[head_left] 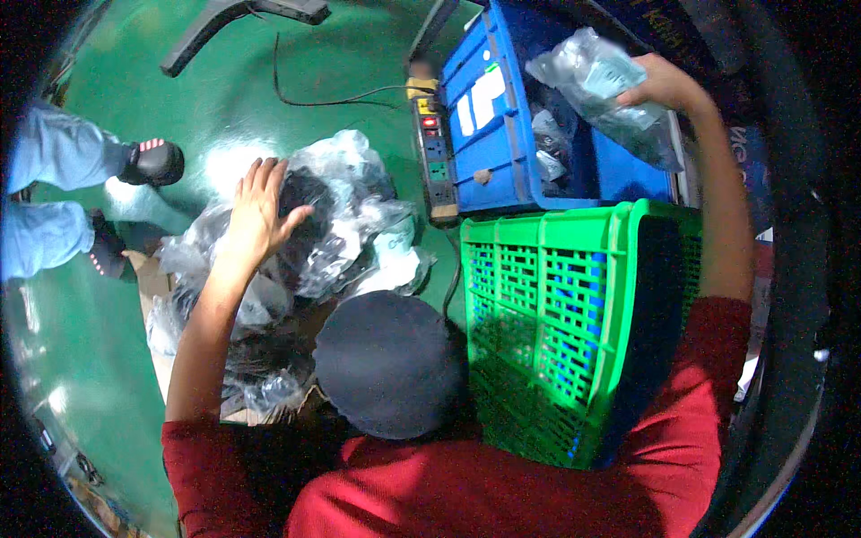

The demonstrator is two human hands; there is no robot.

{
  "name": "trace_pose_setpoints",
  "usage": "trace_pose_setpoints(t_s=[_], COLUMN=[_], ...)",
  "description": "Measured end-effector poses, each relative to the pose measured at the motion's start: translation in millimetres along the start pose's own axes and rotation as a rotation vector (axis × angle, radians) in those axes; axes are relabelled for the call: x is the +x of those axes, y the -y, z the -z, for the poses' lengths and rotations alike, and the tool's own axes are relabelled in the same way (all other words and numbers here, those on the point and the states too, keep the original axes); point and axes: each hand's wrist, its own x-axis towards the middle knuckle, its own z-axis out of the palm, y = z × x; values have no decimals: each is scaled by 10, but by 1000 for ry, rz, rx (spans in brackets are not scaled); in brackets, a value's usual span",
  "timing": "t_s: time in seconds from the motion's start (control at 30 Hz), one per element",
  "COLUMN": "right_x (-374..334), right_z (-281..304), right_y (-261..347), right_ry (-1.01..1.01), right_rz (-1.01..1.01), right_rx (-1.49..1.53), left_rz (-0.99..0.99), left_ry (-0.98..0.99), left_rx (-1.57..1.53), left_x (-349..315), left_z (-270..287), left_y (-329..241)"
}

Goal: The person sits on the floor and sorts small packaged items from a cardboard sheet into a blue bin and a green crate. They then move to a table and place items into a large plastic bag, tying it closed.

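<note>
My right hand (pixel 662 82) grips a clear plastic bag (pixel 599 76) with a pale label, raised over the blue bin (pixel 489 108). Dark contents show through the bag's lower part. Inside the bin lies another clear bag (pixel 552 148) with dark contents. On the left, my left hand (pixel 260 208) is open, its fingers stretched out over a large heap of clear plastic bags (pixel 345 229). The hand seems to rest on the heap; contact is hard to make out. Many of these bags hold dark items, and some carry pale labels.
A green plastic crate (pixel 529 296) stands right of centre, against the bin. A power strip (pixel 432 148) with a black cable lies along the bin's left side. Another person's legs (pixel 67 148) are at the left. A grey stand base (pixel 215 27) is at the top.
</note>
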Motion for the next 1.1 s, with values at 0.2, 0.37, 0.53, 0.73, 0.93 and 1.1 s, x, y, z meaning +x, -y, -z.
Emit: trace_pose_setpoints(t_s=[0.2, 0.37, 0.53, 0.73, 0.93, 1.1], right_x=[1142, 1397, 1006, 782, 949, 1051], right_z=[-1111, -1585, -714, -1228, -2708, -2997], right_y=[-967, -1026, 88, 1572, 2734, 3057], right_ry=[151, 277, 70, 307, 483, 369], right_rz=[-46, 103, -89, 644, 532, 198], right_rx=[-430, -309, -386, 79, 25, 781], left_rz=[-62, -40, -81, 66, 162, 140], left_ry=[337, 430, 227, 256, -25, -78], left_rx=[-54, -81, -251, -503, -616, -621], left_x=[430, 486, 328, -71, -645, -897], left_z=[-206, -66, 144, 428, 394, 305], left_y=[-53, 114, 335, 605, 786, 944])
